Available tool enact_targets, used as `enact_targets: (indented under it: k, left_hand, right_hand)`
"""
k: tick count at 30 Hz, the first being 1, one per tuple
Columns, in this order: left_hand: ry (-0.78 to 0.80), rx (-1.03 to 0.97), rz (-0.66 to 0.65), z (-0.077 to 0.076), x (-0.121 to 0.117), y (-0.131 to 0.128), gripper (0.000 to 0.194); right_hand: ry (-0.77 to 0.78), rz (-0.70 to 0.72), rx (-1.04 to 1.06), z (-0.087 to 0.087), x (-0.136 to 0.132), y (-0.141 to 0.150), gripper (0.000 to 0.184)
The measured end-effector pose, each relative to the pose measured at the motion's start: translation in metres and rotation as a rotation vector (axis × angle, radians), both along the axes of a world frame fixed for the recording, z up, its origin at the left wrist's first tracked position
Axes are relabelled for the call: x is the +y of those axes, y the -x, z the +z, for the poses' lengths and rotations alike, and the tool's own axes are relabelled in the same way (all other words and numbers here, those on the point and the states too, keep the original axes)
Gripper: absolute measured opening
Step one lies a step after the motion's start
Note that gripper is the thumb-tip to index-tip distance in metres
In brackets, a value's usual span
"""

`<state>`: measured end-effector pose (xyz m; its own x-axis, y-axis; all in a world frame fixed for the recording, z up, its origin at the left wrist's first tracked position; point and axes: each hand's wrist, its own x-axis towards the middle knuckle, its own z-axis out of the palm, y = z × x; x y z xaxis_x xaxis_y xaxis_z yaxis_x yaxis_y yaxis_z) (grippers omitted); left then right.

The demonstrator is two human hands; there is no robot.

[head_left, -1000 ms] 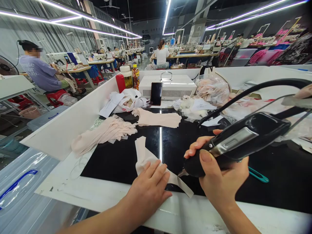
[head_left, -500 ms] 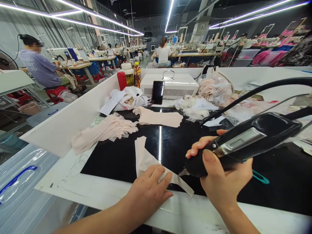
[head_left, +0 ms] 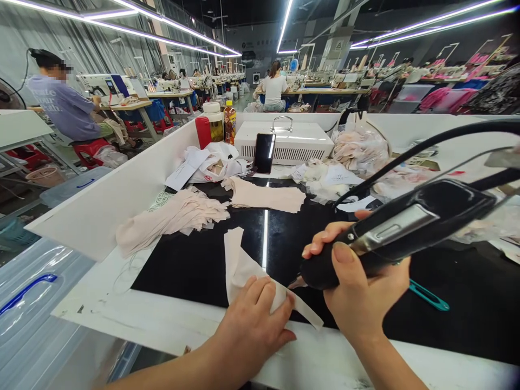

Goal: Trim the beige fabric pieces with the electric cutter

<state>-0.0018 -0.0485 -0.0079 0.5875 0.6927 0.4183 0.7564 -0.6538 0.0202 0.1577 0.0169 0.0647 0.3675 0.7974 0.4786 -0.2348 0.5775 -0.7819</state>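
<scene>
Pale cloth point(head_left: 239, 262), step in hand: from my remote seat I judge it to be steadying the piece while the tool's metal tip point(head_left: 298, 281) stands at its upper edge; whether they touch I cannot tell.
Next move: to my mind it calls for flat, unmoving cloth, and fingers well clear of that tip.
Cloth's look: pinkish white, smooth, thin by appearance, bent at an angle; one arm points up the frame, a narrow tail slants to the lower right.
Cloth's place: lower centre of the frame, on the black mat point(head_left: 195, 271).
Left hand point(head_left: 254, 322): lower centre, fingers bent over the cloth, thumb apart from the forefinger; I cannot see whether any fabric is pinched beneath.
Right hand point(head_left: 361, 292): right of centre, wrapped firmly around the black tool point(head_left: 439, 214), thumb on top.
Teal implement point(head_left: 442, 306): lying on the mat at the right, beyond the right wrist.
Cloth piles: a ruffled heap point(head_left: 174, 219) left of centre, and a neater stack point(head_left: 266, 196) mid-frame.
Dark phone point(head_left: 264, 154): propped upright before the white vented box point(head_left: 284, 143), upper centre.
Workroom: I see a seated person in purple point(head_left: 60, 105) at upper left, another in white point(head_left: 275, 89) at upper centre, under strip lights point(head_left: 182, 33).
</scene>
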Motion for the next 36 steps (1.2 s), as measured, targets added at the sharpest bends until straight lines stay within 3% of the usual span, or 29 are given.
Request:
enact_targets:
  k: [10, 16, 22, 30, 36]
  left_hand:
    - [-0.005, -0.052, -0.014, -0.004, -0.001, -0.002, 0.059]
    - [-0.038, -0.071, -0.033, -0.01, -0.002, 0.0, 0.056]
    - [-0.042, -0.085, -0.04, -0.018, -0.002, 0.005, 0.051]
    - [-0.042, -0.067, -0.031, -0.007, -0.004, 0.009, 0.043]
    - [-0.014, -0.071, -0.027, -0.011, -0.005, 0.009, 0.043]
  right_hand:
    - [-0.022, 0.047, -0.05, -0.007, 0.004, 0.014, 0.042]
    - [-0.013, 0.057, -0.037, -0.005, 0.003, 0.017, 0.028]
    - [-0.011, 0.061, 0.009, 0.002, 0.008, 0.026, 0.034]
    - [0.03, 0.032, -0.008, 0.003, 0.009, 0.03, 0.035]
    - [0.001, 0.058, 0.016, 0.004, 0.012, 0.032, 0.036]
